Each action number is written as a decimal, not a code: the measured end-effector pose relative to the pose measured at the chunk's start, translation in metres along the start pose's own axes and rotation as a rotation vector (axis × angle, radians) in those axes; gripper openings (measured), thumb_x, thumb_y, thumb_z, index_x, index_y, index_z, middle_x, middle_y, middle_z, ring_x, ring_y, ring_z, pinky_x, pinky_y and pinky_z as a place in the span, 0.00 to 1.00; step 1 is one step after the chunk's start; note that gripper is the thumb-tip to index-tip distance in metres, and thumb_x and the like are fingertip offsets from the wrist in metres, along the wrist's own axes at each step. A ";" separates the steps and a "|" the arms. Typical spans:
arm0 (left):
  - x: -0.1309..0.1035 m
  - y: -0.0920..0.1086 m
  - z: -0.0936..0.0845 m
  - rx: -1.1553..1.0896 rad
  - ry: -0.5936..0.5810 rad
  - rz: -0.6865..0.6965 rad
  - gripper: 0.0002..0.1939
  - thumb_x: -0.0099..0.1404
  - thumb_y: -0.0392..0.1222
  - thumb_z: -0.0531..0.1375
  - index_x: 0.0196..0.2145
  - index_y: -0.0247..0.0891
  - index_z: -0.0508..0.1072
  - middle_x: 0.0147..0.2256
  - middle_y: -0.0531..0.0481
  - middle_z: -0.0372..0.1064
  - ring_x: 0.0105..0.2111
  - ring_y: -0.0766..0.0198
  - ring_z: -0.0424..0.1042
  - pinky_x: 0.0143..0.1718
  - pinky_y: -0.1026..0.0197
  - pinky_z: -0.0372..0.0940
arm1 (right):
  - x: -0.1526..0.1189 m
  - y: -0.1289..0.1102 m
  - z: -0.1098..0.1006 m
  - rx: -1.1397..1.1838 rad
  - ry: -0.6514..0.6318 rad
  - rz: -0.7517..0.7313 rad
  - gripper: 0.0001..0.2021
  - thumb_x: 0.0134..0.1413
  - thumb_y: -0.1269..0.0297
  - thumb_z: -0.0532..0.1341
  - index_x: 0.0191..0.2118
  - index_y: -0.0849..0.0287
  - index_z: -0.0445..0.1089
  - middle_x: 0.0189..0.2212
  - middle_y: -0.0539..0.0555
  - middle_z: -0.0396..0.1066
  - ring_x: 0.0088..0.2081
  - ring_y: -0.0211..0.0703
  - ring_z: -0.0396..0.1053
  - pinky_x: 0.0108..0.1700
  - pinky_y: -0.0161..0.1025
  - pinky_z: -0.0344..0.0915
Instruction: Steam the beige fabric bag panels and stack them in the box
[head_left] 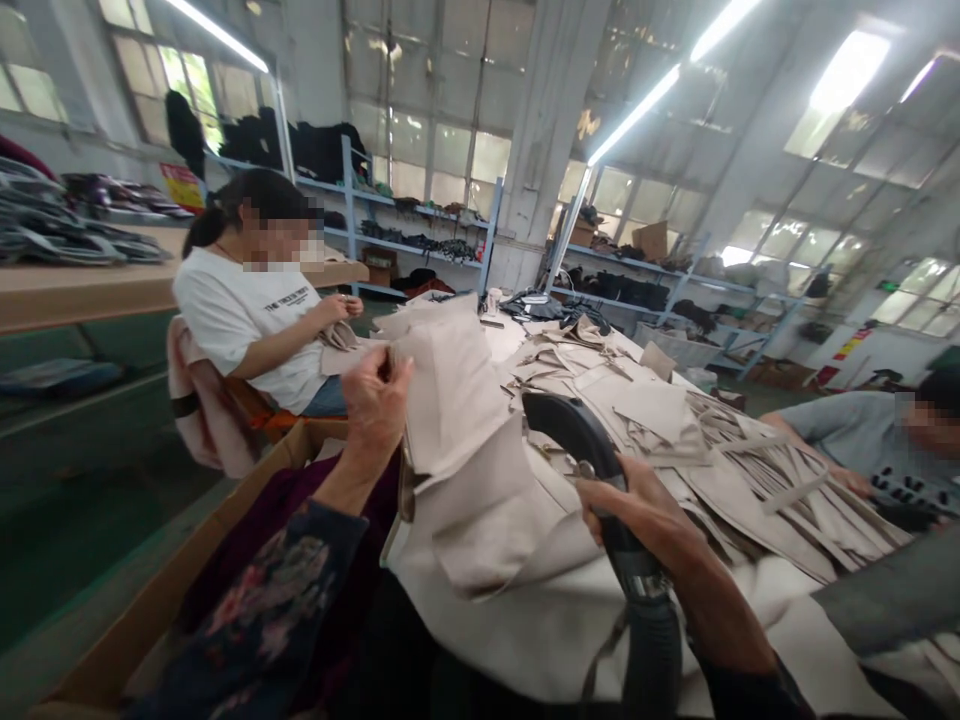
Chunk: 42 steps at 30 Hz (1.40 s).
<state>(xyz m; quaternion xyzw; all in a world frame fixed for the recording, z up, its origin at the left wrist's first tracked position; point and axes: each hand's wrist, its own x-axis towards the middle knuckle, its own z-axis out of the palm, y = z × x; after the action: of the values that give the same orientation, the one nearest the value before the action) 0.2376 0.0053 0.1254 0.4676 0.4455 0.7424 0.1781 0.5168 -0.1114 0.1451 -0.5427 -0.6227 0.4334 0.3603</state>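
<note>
My left hand [377,400] is closed at the left edge of a raised beige fabric piece [454,385], pinching it near the top. The piece stands up from the table and folds down toward its lower end. In my right hand [649,510] is a black vacuum hose handle [566,425] with a curved end pointing left, toward the fabric. A metal clamp [646,585] joins the handle to a black hose [652,650] that runs down toward me. Under both hands lies more beige fabric [480,530].
Cut beige pieces and strips [780,480] cover the table to the right. A cardboard box [150,590] with dark purple cloth [292,520] stands at lower left. One co-worker [247,300] sits at left, another [832,430] at far right. Loaded shelves [420,235] line the back.
</note>
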 end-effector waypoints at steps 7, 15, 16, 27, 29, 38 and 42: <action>-0.054 0.043 0.027 0.537 -0.491 0.892 0.13 0.68 0.33 0.47 0.42 0.30 0.70 0.38 0.44 0.65 0.41 0.61 0.63 0.44 0.58 0.61 | -0.065 0.022 -0.029 -0.110 0.090 0.139 0.11 0.55 0.60 0.58 0.27 0.61 0.62 0.15 0.48 0.66 0.17 0.33 0.63 0.18 0.29 0.58; -0.197 -0.101 0.009 0.667 -0.987 0.725 0.14 0.65 0.30 0.50 0.47 0.32 0.67 0.43 0.41 0.65 0.44 0.55 0.63 0.47 0.52 0.63 | -0.111 0.061 -0.021 -0.029 -0.002 0.286 0.08 0.55 0.61 0.58 0.33 0.60 0.60 0.16 0.45 0.65 0.16 0.34 0.63 0.19 0.30 0.62; -0.203 -0.108 0.005 0.662 -0.935 0.709 0.15 0.64 0.30 0.50 0.49 0.32 0.66 0.45 0.39 0.64 0.47 0.54 0.62 0.49 0.51 0.63 | -0.113 0.064 -0.019 -0.038 -0.018 0.299 0.08 0.55 0.61 0.58 0.33 0.60 0.60 0.16 0.45 0.65 0.16 0.34 0.63 0.19 0.30 0.62; -0.210 -0.122 -0.004 0.654 -0.632 0.653 0.21 0.61 0.29 0.53 0.53 0.23 0.61 0.52 0.32 0.61 0.55 0.47 0.58 0.55 0.47 0.61 | -0.074 0.071 0.017 -0.121 -0.150 0.295 0.03 0.53 0.69 0.56 0.32 0.60 0.59 0.16 0.44 0.64 0.16 0.33 0.63 0.18 0.27 0.58; -0.210 -0.125 -0.004 0.635 -0.634 0.609 0.21 0.61 0.29 0.53 0.52 0.23 0.62 0.51 0.33 0.62 0.54 0.48 0.59 0.55 0.48 0.61 | -0.071 0.069 0.020 -0.130 -0.165 0.298 0.03 0.53 0.69 0.56 0.33 0.60 0.59 0.16 0.44 0.64 0.16 0.33 0.62 0.18 0.28 0.59; -0.208 -0.127 -0.003 0.575 -0.622 0.496 0.17 0.60 0.29 0.55 0.49 0.25 0.67 0.48 0.35 0.66 0.51 0.50 0.63 0.54 0.48 0.63 | -0.062 0.061 0.037 -0.239 -0.204 0.349 0.04 0.50 0.69 0.56 0.33 0.58 0.59 0.15 0.43 0.63 0.17 0.35 0.63 0.19 0.29 0.58; -0.206 -0.129 -0.002 0.529 -0.598 0.457 0.15 0.60 0.31 0.57 0.46 0.29 0.69 0.45 0.37 0.68 0.49 0.52 0.66 0.52 0.49 0.65 | -0.075 0.058 0.041 -0.347 -0.157 0.328 0.04 0.49 0.71 0.55 0.34 0.59 0.60 0.21 0.45 0.64 0.20 0.34 0.64 0.23 0.30 0.59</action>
<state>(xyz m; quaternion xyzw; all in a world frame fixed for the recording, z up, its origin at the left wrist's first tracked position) 0.3190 -0.0663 -0.0926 0.7770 0.4341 0.4558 0.0051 0.5111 -0.1896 0.0777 -0.6552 -0.6173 0.4133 0.1370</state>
